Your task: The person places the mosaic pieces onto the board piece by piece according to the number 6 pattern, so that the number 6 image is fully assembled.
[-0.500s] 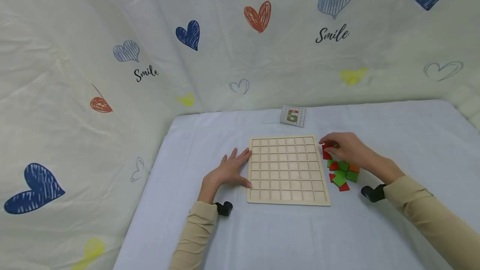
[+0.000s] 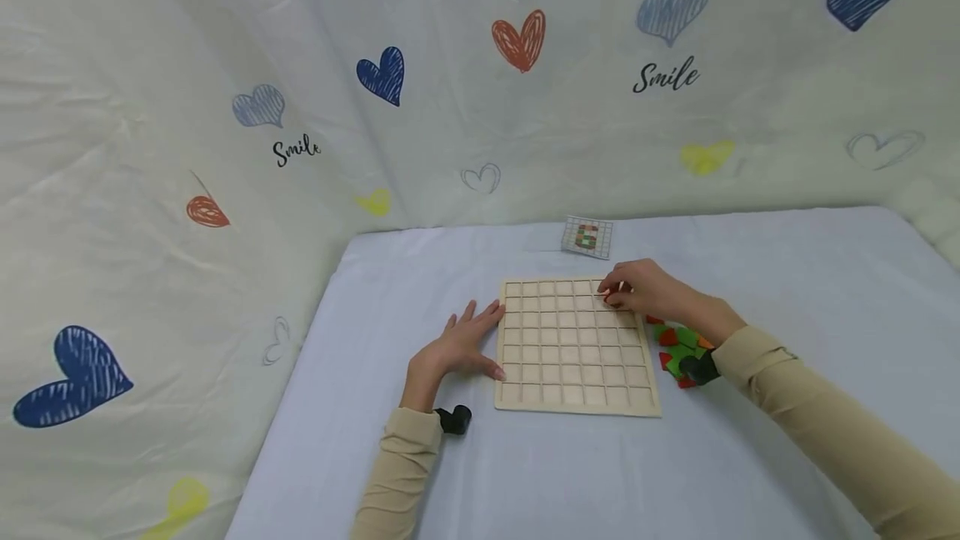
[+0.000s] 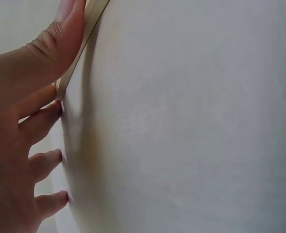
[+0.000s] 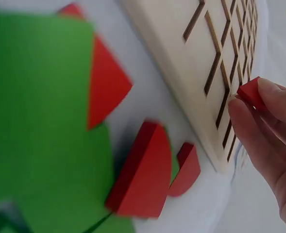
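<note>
Fingers (image 4: 254, 141) of the right hand (image 2: 648, 286) pinch a red piece (image 4: 250, 93) at a gridded board's (image 2: 570, 354) one o'clock. The left hand (image 2: 456, 350), splayed, touches its nine o'clock edge.

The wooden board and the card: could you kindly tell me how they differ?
The wooden board is much larger than the card. The board's visible squares are plain wood, while the card carries a green and reddish pattern. The board lies nearer the camera; the card lies beyond its far edge. Both show square grids and lie on the white cloth.
</note>
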`<state>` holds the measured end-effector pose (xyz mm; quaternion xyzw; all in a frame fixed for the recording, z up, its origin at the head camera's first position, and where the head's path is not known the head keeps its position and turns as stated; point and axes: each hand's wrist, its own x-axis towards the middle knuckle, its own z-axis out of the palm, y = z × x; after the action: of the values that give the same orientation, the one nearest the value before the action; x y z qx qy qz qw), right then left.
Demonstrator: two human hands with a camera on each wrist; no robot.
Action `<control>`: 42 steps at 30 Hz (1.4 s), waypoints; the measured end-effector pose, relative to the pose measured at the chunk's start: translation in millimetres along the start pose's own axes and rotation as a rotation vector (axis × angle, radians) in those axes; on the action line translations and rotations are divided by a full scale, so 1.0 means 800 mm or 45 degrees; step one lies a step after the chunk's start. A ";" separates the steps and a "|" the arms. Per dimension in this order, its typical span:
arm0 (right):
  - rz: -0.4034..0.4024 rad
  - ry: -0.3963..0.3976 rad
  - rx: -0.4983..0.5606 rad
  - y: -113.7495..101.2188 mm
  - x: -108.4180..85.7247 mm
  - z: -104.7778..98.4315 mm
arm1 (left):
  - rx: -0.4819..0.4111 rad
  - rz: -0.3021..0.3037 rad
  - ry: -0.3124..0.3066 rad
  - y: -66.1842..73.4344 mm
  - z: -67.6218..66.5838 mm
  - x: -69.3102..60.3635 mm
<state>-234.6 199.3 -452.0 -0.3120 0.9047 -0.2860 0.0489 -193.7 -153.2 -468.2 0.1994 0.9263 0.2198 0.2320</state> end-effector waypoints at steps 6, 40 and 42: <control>0.019 -0.057 0.026 0.000 0.020 0.013 | 0.000 0.001 0.004 0.001 0.004 0.001; 0.111 0.032 0.112 -0.003 0.018 0.015 | -0.055 0.003 -0.012 -0.004 0.004 0.001; 0.115 0.041 0.096 -0.001 0.011 0.009 | -0.068 0.014 -0.014 -0.003 0.003 0.001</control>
<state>-239.4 189.8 -456.7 -0.2640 0.9071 -0.3225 0.0589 -193.7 -154.3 -471.8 0.1994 0.9178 0.2445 0.2412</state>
